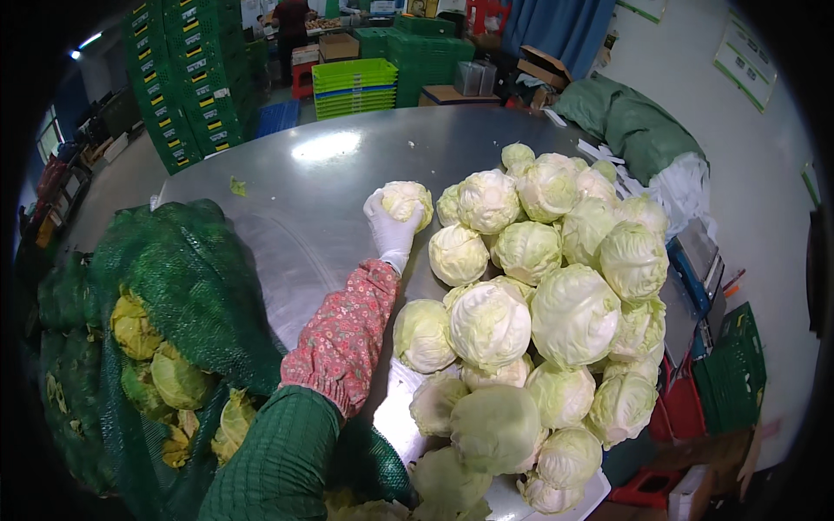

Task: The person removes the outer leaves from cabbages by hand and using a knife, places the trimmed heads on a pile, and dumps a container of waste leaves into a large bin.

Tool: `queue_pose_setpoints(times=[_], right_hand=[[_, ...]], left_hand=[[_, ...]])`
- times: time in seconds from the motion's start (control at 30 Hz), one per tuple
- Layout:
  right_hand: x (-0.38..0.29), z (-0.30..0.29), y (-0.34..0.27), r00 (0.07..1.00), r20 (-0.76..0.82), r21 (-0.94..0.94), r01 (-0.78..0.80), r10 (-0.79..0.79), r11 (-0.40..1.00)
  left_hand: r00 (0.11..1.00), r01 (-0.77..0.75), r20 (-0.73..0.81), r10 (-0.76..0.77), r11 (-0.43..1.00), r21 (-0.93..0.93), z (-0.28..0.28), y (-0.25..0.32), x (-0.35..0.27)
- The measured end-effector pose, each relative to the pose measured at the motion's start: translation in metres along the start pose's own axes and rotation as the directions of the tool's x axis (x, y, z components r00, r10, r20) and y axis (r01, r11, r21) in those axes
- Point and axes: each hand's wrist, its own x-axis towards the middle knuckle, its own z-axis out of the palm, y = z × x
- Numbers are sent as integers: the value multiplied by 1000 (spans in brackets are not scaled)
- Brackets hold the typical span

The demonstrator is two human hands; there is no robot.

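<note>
My left hand, in a white glove and a floral sleeve cover, grips a small pale cabbage head over the metal table. The thumb lies on its right side and the fingers on its left. Just to the right is a large heap of trimmed cabbages, piled in layers. A green mesh sack bulges at the left, and through its opening show cabbages with yellowed outer leaves. My right hand is out of view. Several cabbages at the bottom lie in shadow.
Stacked green crates stand beyond the table's far left edge, and lime-green baskets behind it. A dark green bag and white plastic lie at the far right. A person stands in the background. A leaf scrap lies on the table.
</note>
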Motion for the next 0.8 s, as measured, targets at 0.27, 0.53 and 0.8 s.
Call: queue_pose_setpoints(times=[0.27, 0.53, 0.8], right_hand=[[-4, -4, -2, 999, -44, 6, 26, -26, 1000], [-98, -72, -51, 955, 20, -116, 297, -296, 948], [-64, -10, -60, 743, 490, -235, 617, -457, 751]], left_hand=[[872, -316, 419, 252, 944, 90, -50, 1, -12], [520, 82, 853, 35, 992, -91, -300, 138, -67], [305, -463, 924, -231, 812, 355, -518, 164, -305]])
